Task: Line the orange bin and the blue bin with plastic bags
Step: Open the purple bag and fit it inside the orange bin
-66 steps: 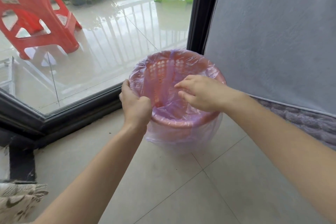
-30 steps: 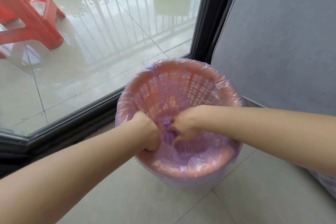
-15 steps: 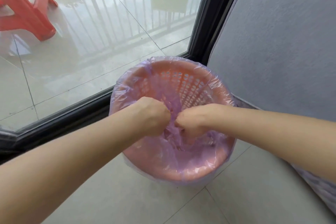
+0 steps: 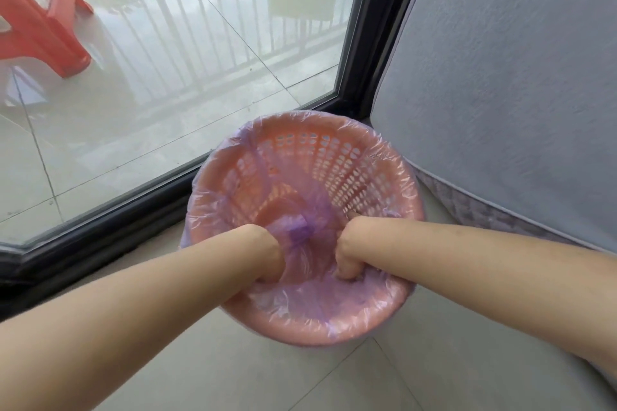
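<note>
Head view: both hands are down inside the orange bin (image 4: pixel 334 157), which sits on the floor in the corner by the glass door (image 4: pixel 167 60). The left hand (image 4: pixel 263 253) and right hand (image 4: pixel 350 253) are curled, pressing the purple plastic bag (image 4: pixel 297 233) toward the bottom; its bunched knot sits right between them, equally near to both. The film already wraps over the rim. Fingertips are buried, so their exact pinch is unclear. No blue bin in sight.

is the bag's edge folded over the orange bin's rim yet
Yes: the purple bag wraps over the orange bin rim all round.
</note>
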A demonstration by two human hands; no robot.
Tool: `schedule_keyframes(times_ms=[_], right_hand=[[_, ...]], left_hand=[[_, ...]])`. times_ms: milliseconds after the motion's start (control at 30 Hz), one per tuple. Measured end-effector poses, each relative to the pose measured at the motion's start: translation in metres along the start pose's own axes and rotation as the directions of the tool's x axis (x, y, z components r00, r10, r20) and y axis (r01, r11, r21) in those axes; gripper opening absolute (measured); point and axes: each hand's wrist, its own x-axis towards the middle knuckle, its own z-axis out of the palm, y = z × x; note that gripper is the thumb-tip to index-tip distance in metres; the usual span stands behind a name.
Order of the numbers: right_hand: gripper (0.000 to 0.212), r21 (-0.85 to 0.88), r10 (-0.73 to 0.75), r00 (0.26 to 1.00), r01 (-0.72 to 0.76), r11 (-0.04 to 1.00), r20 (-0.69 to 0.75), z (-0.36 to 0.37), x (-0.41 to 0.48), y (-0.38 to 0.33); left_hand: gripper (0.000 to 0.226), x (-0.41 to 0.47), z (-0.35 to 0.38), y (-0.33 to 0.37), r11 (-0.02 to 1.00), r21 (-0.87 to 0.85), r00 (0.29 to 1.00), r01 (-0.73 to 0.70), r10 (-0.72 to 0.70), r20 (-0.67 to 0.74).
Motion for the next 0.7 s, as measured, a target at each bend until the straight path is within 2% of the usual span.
schedule_keyframes(times_ms=[100, 133, 200, 300, 333, 400, 433, 500, 600, 700], right_hand=[[0.059, -0.087, -0.011, 0.995, 0.002, 0.996, -0.103, 0.002, -0.008, 0.005], [0.058, -0.085, -0.034, 0.98, 0.017, 0.996, -0.196, 0.003, -0.014, 0.006], [0.054, -0.055, -0.078, 0.916, 0.062, 0.997, -0.393, 0.006, -0.027, 0.009], [0.05, -0.055, -0.1, 0.846, 0.084, 0.995, -0.524, 0.004, -0.05, 0.011], [0.052, -0.063, -0.098, 0.839, 0.076, 0.995, -0.535, 0.002, -0.056, 0.01], [0.058, -0.058, -0.087, 0.846, 0.067, 0.996, -0.526, -0.005, -0.063, 0.007], [0.06, -0.045, -0.091, 0.862, 0.08, 0.996, -0.499, -0.009, -0.065, 0.006], [0.063, 0.002, -0.104, 0.908, 0.115, 0.993, -0.405, -0.013, -0.062, 0.006], [0.065, 0.062, -0.097, 0.968, 0.115, 0.991, -0.232, -0.007, -0.047, 0.014], [0.068, -0.1, -0.085, 0.978, 0.066, 0.993, -0.192, 0.005, -0.038, 0.021]], left_hand=[[0.035, -0.007, -0.003, 0.012, 0.999, 0.03, 1.0, -0.031, 0.031, -0.002], [0.035, -0.009, -0.005, 0.012, 0.999, 0.018, 0.999, -0.031, 0.032, -0.035], [0.031, -0.007, -0.012, 0.008, 0.999, -0.044, 0.981, -0.016, 0.007, -0.196], [0.033, 0.002, -0.022, -0.005, 0.999, 0.011, 0.854, 0.035, -0.024, -0.519], [0.033, 0.007, -0.023, -0.009, 0.995, 0.058, 0.815, 0.078, -0.03, -0.579], [0.039, 0.018, -0.02, -0.015, 0.977, 0.149, 0.779, 0.15, -0.024, -0.626], [0.044, 0.024, -0.017, -0.017, 0.97, 0.184, 0.789, 0.159, -0.013, -0.614], [0.055, 0.032, -0.007, -0.017, 0.968, 0.194, 0.855, 0.16, -0.038, -0.517], [0.062, 0.034, 0.012, -0.013, 0.969, 0.075, 0.942, 0.235, -0.208, -0.264], [0.067, 0.023, 0.027, 0.002, 0.93, -0.083, 0.927, 0.358, -0.365, -0.087]])
